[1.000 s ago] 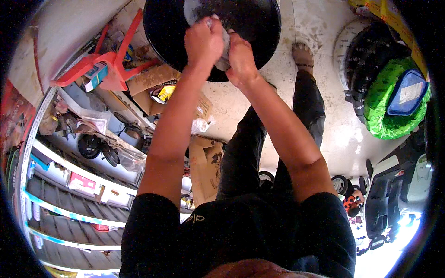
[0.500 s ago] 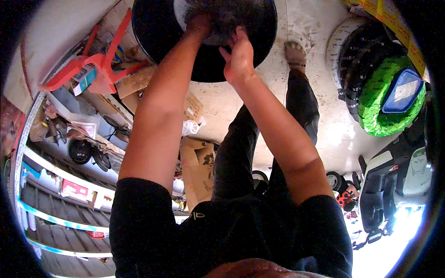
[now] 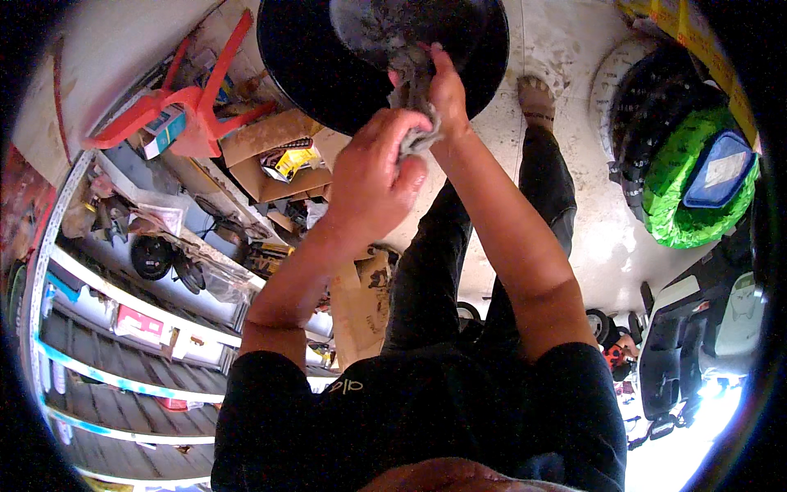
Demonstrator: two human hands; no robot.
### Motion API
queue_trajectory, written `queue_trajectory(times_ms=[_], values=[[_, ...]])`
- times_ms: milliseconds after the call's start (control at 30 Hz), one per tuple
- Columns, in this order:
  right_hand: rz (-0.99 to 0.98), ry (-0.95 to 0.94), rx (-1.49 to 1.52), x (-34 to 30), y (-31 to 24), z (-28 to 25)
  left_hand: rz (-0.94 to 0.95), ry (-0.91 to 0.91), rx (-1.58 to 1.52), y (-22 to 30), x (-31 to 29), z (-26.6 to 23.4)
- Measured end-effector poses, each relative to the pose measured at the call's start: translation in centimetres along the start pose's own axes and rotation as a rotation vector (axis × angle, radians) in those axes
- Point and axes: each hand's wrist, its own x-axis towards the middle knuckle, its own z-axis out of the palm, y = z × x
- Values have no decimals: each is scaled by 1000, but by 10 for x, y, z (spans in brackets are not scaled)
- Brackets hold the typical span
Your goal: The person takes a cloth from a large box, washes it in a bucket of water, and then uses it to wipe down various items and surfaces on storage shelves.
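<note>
A grey, wet-looking rag (image 3: 415,86) stretches between my two hands over a round black basin (image 3: 307,78). My left hand (image 3: 373,172) is closed around one end of it, at the basin's near edge. Just beyond, my right hand (image 3: 447,92) has the rag between its thumb and fingers, palm turned to the left. The rag's far end hangs toward the greyish, murky surface inside the basin. Part of the right hand's grip is hidden behind the rag.
A red plastic stool (image 3: 197,111) lies at the left, beside an open cardboard box (image 3: 254,176). Metal shelves (image 3: 139,381) line the left. At the right stand stacked wrapped tires (image 3: 635,107), a green-wrapped ring (image 3: 676,209) and a scooter (image 3: 680,328). My foot (image 3: 537,100) rests right of the basin.
My left hand has come up out of the basin toward me, drawing the rag with it. The rag now shows between both hands. The view has shifted slightly.
</note>
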Motion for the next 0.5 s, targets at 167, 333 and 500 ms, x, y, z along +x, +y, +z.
queue_trajectory(times_ms=[167,333,500], values=[[13,23,127,-11,0,11,-83,177,61,-44,38,37],[-62,7,-31,-14,4,14,-237,430,-71,-93,90,47],[-113,-16,-55,-20,2,22,-299,289,-657,-80,87,36]])
